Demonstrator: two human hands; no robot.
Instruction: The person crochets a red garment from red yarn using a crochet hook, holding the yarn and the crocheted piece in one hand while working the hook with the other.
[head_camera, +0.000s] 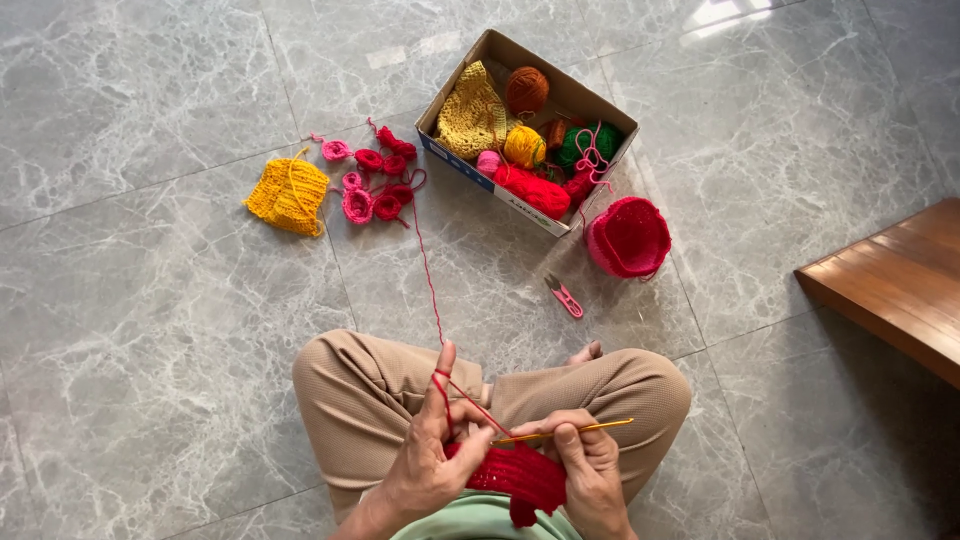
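On the grey marble floor (150, 330) we see a yellow crocheted piece (290, 195). Our left hand (430, 455) pinches the red crocheted fabric (520, 478) in our lap, strand looped over the forefinger; keep it taut. Right-hand (590, 470) fingers are closed on a gold crochet hook (570, 431).

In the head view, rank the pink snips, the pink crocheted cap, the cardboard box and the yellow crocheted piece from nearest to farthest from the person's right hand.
From the right hand:
1. Pink snips, on the floor just ahead of the knees.
2. Pink crocheted cap, farther ahead, slightly right, beside the box.
3. Cardboard box of yarn, beyond the cap.
4. Yellow crocheted piece, far ahead-left.
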